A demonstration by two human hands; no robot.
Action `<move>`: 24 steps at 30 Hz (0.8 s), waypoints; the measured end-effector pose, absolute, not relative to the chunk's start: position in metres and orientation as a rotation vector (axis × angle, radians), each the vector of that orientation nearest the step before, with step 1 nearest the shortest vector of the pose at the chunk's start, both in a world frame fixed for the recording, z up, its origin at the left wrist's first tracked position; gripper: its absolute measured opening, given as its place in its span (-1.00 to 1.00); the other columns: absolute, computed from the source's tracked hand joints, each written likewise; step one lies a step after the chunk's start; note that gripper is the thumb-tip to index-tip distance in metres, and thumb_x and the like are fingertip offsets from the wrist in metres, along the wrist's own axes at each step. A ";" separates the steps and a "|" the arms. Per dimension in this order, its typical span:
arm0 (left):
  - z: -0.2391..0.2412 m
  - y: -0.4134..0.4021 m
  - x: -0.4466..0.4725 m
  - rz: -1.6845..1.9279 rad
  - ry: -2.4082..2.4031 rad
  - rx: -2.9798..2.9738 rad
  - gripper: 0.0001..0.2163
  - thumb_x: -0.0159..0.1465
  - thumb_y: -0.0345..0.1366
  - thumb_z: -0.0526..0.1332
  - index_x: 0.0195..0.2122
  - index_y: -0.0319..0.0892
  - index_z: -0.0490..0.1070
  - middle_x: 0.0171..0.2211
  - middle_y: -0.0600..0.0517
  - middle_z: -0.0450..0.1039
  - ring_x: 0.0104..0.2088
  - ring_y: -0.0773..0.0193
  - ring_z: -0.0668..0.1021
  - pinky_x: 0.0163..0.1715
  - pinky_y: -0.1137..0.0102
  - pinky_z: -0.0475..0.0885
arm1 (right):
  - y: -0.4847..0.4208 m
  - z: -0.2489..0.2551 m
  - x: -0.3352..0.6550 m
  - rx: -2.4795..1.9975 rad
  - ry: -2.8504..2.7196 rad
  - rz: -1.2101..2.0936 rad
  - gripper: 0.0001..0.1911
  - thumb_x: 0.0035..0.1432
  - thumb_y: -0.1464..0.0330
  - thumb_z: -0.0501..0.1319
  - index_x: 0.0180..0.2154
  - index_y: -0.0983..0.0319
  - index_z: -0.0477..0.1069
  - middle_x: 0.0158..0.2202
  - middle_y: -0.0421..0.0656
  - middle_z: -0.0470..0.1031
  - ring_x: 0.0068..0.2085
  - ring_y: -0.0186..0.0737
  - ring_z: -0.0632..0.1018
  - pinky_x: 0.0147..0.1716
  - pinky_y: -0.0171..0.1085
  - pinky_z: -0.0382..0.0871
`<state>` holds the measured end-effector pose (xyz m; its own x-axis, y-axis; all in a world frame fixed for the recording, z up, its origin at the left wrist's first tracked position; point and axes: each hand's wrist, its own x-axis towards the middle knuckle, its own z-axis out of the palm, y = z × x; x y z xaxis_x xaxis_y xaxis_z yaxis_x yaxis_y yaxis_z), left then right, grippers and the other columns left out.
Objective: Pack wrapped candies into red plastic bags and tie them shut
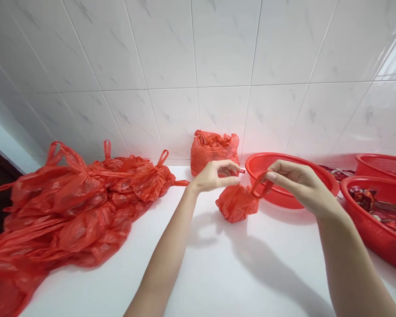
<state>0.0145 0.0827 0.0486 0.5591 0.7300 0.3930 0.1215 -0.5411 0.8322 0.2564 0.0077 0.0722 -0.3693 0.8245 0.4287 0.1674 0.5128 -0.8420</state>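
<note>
While a basin (359,220) holds packets (388,215), the right hand (297,185) pinches a bag handle (267,188) — the left hand's (214,176) hold unclear

Both bare forearms (166,251) reach forward, left hand (213,175) loosely curled, right hand (295,181) pinched at its fingertips (271,176).

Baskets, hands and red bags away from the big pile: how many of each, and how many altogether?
Baskets: 3
Left hand and right hand: 2
Held bag and bag near the wall: 2
Total: 7
</note>
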 end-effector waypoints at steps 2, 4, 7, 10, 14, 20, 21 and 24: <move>0.057 0.067 0.025 0.939 0.604 2.114 -0.74 0.12 -0.21 0.45 -0.20 -0.17 0.58 -0.22 -0.01 0.55 -0.22 0.25 0.54 -0.17 0.34 0.44 | 0.008 0.069 0.245 -0.818 -1.787 0.776 -0.68 0.26 0.11 0.30 -0.37 0.22 0.48 -0.41 -0.13 0.55 -0.37 -0.19 0.57 -0.32 -0.24 0.47; 0.060 0.056 0.035 0.905 0.584 2.190 -0.83 0.17 -0.19 0.42 -0.29 -0.16 0.60 -0.29 0.01 0.52 -0.28 0.27 0.52 -0.23 0.36 0.42 | 0.007 0.066 0.236 -0.835 -1.777 0.608 -0.70 0.25 0.14 0.31 -0.40 0.22 0.48 -0.44 -0.16 0.53 -0.39 -0.23 0.53 -0.37 -0.28 0.42; 0.056 0.049 0.045 0.895 0.530 2.171 -0.82 0.25 -0.17 0.35 -0.39 -0.18 0.58 -0.37 0.03 0.48 -0.31 0.27 0.51 -0.27 0.36 0.42 | 0.004 0.064 0.227 -0.838 -1.814 0.462 -0.74 0.27 0.19 0.29 -0.40 0.21 0.50 -0.43 -0.18 0.54 -0.39 -0.25 0.52 -0.38 -0.30 0.40; 0.050 0.050 0.049 0.984 0.512 2.065 -0.79 0.24 -0.17 0.35 -0.42 -0.21 0.55 -0.42 0.03 0.47 -0.35 0.28 0.52 -0.32 0.36 0.42 | 0.001 0.066 0.229 -0.850 -1.813 0.413 -0.76 0.27 0.19 0.29 -0.37 0.20 0.51 -0.41 -0.19 0.56 -0.36 -0.23 0.55 -0.34 -0.28 0.43; 0.058 0.054 0.028 1.244 0.609 1.877 -0.78 0.18 -0.15 0.39 -0.43 -0.22 0.56 -0.43 0.01 0.54 -0.40 0.26 0.55 -0.34 0.35 0.44 | -0.004 0.072 0.243 -0.839 -1.726 0.328 -0.79 0.24 0.17 0.32 -0.31 0.18 0.53 -0.32 -0.16 0.60 -0.28 -0.20 0.61 -0.22 -0.24 0.51; 0.128 0.069 -0.067 2.100 0.821 1.571 -0.93 0.05 -0.47 0.33 -0.53 -0.19 0.53 -0.57 0.12 0.53 -0.49 0.38 0.51 -0.33 0.44 0.50 | -0.016 0.083 0.260 -0.879 -1.542 0.222 -0.85 0.19 0.22 0.37 -0.34 0.15 0.57 -0.41 -0.21 0.59 -0.35 -0.26 0.61 -0.26 -0.27 0.53; 0.140 0.071 -0.084 2.243 0.889 1.513 -0.88 0.04 -0.52 0.29 -0.58 -0.20 0.48 -0.61 0.15 0.49 -0.52 0.40 0.48 -0.37 0.45 0.49 | -0.018 0.084 0.261 -0.885 -1.525 0.223 -0.86 0.19 0.23 0.37 -0.34 0.15 0.57 -0.42 -0.21 0.58 -0.35 -0.26 0.61 -0.26 -0.28 0.53; 0.156 0.076 -0.131 2.528 1.219 1.386 -0.83 0.03 -0.58 0.20 -0.62 -0.21 0.40 -0.68 0.21 0.34 -0.57 0.44 0.38 -0.43 0.51 0.40 | -0.018 0.085 0.261 -0.874 -1.524 0.238 -0.88 0.18 0.25 0.38 -0.35 0.15 0.57 -0.43 -0.21 0.57 -0.39 -0.26 0.60 -0.28 -0.26 0.54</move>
<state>-0.1312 0.0764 0.1557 -0.6078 0.3544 0.7106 0.3353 -0.6967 0.6342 0.2609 -0.0183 0.0853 0.0912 0.6404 0.7626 0.3770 0.6866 -0.6217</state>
